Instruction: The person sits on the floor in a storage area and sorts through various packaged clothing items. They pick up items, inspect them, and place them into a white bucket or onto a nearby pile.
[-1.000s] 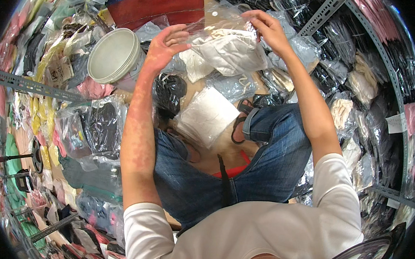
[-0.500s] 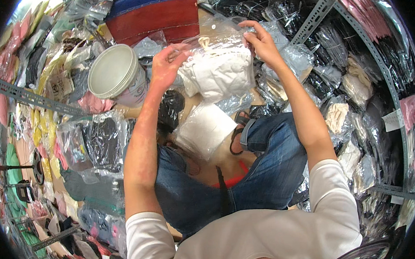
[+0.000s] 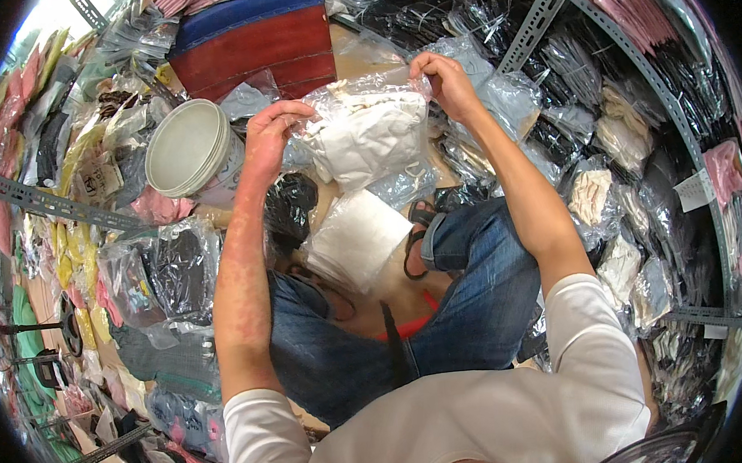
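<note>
A clear plastic bag with a folded white garment (image 3: 369, 141) inside hangs between my hands, above the floor. My left hand (image 3: 271, 131) pinches the bag's upper left corner, fingers pressed together. At the opposite upper corner, my right hand (image 3: 447, 84) grips the film between thumb and fingers. A pale cord shows near the top of the garment. Below it, between my feet, a flat white packet (image 3: 358, 237) in clear plastic lies on the floor.
Stacked white buckets (image 3: 189, 149) stand at the left beside a black plastic bundle (image 3: 292, 204). A blue and red box (image 3: 255, 46) sits at the back. Bagged garments crowd both sides, and slotted metal shelf posts (image 3: 541, 17) rise among them.
Both hands have drawn the bag's top edge flatter and wider, and my left hand has closed tighter on its corner. The whole view has shifted slightly.
</note>
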Tool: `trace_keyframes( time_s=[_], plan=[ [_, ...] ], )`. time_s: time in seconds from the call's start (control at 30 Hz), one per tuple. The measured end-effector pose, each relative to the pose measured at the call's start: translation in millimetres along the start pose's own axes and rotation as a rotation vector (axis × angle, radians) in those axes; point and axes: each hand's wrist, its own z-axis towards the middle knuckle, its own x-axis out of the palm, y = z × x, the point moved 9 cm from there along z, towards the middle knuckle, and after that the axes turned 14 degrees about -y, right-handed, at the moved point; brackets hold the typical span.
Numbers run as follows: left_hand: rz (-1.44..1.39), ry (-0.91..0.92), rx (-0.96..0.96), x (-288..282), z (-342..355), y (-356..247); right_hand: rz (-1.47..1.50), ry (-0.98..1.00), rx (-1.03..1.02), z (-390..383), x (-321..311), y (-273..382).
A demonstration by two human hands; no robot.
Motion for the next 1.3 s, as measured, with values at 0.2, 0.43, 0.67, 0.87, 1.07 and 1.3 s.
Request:
trace_keyframes(
  time_s=[0.2,0.43,0.67,0.87,1.07,1.3],
  plan=[
    [0.177,-0.025,0.081,0,-5,-10,-0.467,0.131,-0.127,-8,5,0],
    [0.372,0.164,0.213,15,-12,-18,-0.499,0.232,-0.202,-6,8,5],
    [0.692,0.184,0.365,40,-32,-27,-0.623,0.156,-0.272,-10,0,20],
    [0.776,0.011,0.282,32,-25,-14,-0.695,0.145,-0.415,-17,15,33],
    [0.885,-0.172,0.612,51,-28,-31,-0.674,0.286,-0.348,-32,47,28],
    [0.986,0.071,0.369,66,-29,9,-0.660,0.406,-0.341,-41,63,17]
  ],
)
